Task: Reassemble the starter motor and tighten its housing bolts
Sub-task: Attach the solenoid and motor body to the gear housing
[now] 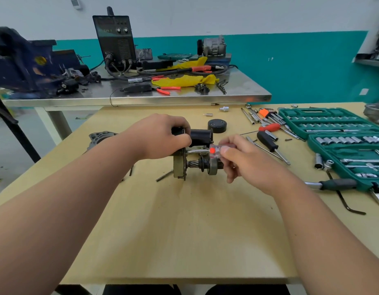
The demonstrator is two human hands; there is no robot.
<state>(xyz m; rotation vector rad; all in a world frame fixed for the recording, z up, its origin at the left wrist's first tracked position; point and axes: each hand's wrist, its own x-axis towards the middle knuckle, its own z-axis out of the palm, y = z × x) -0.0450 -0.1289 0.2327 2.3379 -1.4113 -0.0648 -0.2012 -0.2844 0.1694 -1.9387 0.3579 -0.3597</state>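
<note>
No legible text; welder display [108,30] digits too blurred.

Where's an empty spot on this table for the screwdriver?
Widest bare table lies between the forearms, nearer than the motor. More lies beyond the left hand. The right side is crowded with loose tools and the socket case.

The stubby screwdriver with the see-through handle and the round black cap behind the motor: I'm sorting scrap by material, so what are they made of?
The stubby screwdriver's see-through handle looks like clear glossy plastic with a red insert: light passes through it. Its shaft looks like bright bare steel. The round black cap looks like matte painted metal, possibly moulded plastic.
</note>
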